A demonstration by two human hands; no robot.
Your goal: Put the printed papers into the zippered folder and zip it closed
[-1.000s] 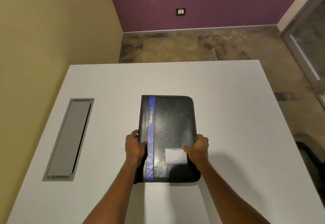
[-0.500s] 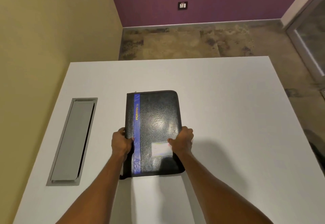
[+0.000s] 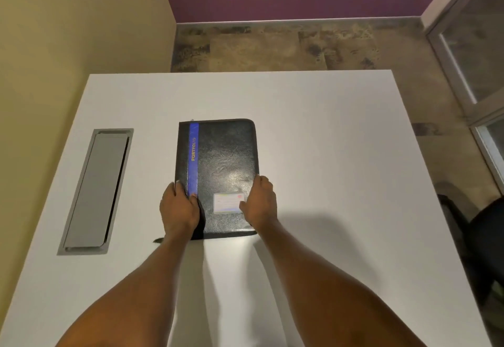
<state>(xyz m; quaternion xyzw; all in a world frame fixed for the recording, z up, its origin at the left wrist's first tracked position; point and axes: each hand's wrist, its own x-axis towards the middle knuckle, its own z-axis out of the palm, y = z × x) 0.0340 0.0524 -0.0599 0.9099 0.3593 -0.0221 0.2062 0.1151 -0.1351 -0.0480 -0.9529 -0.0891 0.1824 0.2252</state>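
Observation:
A black zippered folder (image 3: 223, 156) with a blue stripe, the word PORTFOLIO and a small label card lies closed and flat on the white table (image 3: 327, 156). My left hand (image 3: 178, 210) grips its left edge near the stripe, thumb on top. On the opposite edge sits my right hand (image 3: 259, 202), gripping beside the label card. A dark zipper pull pokes out by my left wrist. No printed papers are visible.
A grey recessed cable hatch (image 3: 95, 191) is set into the table at the left. A dark chair (image 3: 480, 237) stands off the table's right edge. Yellow wall at the left, purple wall and glass door beyond.
The folder has shifted left and slightly away from me on the table, still held by both hands at its two sides. My left thumb now lies further over the stripe.

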